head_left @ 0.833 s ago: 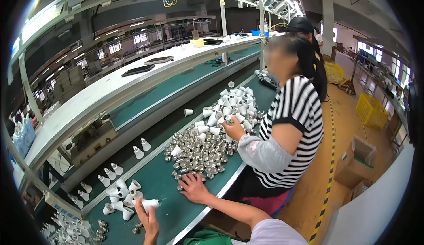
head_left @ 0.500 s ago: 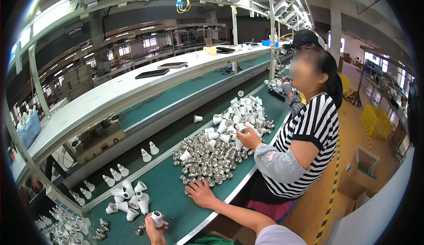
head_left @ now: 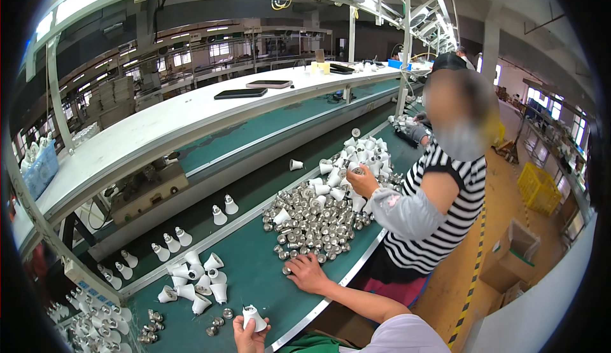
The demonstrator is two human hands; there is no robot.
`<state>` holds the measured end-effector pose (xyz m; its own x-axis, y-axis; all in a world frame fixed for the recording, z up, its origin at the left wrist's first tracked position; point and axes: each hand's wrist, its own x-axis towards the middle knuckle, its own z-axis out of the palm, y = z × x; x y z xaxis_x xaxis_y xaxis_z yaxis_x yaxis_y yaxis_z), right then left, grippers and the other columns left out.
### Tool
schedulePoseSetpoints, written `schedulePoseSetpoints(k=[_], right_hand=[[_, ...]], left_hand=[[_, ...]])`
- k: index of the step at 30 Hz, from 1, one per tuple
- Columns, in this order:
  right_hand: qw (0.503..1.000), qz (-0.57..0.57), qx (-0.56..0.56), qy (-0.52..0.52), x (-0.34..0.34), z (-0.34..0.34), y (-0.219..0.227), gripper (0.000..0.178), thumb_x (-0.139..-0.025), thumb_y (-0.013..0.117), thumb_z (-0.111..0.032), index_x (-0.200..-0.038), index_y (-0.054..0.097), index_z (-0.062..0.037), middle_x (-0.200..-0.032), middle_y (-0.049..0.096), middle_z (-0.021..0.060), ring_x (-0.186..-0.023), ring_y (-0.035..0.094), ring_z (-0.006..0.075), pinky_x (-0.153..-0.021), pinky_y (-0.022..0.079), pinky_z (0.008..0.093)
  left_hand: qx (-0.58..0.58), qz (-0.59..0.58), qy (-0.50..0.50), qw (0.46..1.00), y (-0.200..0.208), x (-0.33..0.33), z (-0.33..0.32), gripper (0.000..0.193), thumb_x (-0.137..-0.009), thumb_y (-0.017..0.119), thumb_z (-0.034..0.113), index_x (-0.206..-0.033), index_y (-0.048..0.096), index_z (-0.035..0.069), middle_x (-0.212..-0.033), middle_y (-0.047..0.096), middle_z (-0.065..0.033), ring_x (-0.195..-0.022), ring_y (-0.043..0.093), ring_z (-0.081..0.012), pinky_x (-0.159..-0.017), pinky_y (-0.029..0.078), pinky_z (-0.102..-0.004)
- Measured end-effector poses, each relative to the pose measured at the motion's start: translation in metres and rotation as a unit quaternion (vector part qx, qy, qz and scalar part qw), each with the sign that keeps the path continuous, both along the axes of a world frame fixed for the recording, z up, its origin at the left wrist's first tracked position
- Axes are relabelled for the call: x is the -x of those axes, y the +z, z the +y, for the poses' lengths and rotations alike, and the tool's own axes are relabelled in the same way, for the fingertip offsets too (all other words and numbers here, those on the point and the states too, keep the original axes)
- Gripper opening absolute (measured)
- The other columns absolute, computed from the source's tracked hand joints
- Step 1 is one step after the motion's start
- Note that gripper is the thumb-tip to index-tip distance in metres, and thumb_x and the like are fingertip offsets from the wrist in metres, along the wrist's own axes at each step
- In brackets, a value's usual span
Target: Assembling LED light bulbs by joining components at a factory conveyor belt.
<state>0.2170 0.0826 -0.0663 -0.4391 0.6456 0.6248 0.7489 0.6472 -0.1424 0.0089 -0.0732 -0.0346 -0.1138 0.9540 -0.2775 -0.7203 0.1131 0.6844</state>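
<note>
In my left hand (head_left: 249,336) is a white cone-shaped bulb housing (head_left: 254,318), gripped between thumb and fingers with its narrow end up. My right hand (head_left: 308,274) reaches to the near edge of a heap of silvery metal screw caps (head_left: 312,229). Its fingers are apart and bent over the caps, and one cap (head_left: 286,270) lies at the fingertips. Left of the heap is a loose group of white housings (head_left: 194,276) on the green belt (head_left: 254,276). A few metal caps (head_left: 212,331) lie beside my left hand.
A co-worker in a striped shirt (head_left: 414,245) stands at right, a hand holding a part above more white housings (head_left: 369,152). Assembled bulbs stand in a row (head_left: 170,243) along the far strip. Many more bulbs (head_left: 102,327) crowd the lower left. A white shelf (head_left: 159,114) runs behind.
The view has shifted slightly. My left hand has moved a little right and tilted the housing. My right hand stays by the caps. The co-worker's head and upper body have shifted.
</note>
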Motion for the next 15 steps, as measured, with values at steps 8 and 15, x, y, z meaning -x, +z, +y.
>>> schedulePoseSetpoints(k=[8, 15], right_hand=[[1.000, -0.022, 0.013, 0.000, 0.004, 0.001, -0.002, 0.038, -0.069, 0.066, -0.021, -0.102, 0.054, -0.0061, -0.100, 0.056, 0.0062, -0.100, 0.048, 0.0227, -0.086, 0.032, 0.0424], [1.000, 0.008, -0.001, 0.024, 0.004, 0.004, 0.000, 0.029, -0.074, 0.058, -0.016, -0.101, 0.053, -0.0051, -0.092, 0.057, 0.0074, -0.096, 0.051, 0.0227, -0.084, 0.033, 0.0407]], left_hand=[[0.009, -0.044, -0.027, 0.999, -0.013, -0.004, 0.009, 0.032, -0.088, 0.048, 0.016, -0.118, 0.042, 0.006, -0.110, 0.053, -0.0105, -0.098, 0.055, -0.0259, -0.082, 0.046, -0.0428], [-0.006, -0.073, -0.036, 0.997, -0.019, -0.018, 0.025, 0.036, -0.089, 0.048, 0.026, -0.119, 0.045, 0.007, -0.111, 0.055, -0.0119, -0.097, 0.055, -0.0294, -0.081, 0.046, -0.0436]])
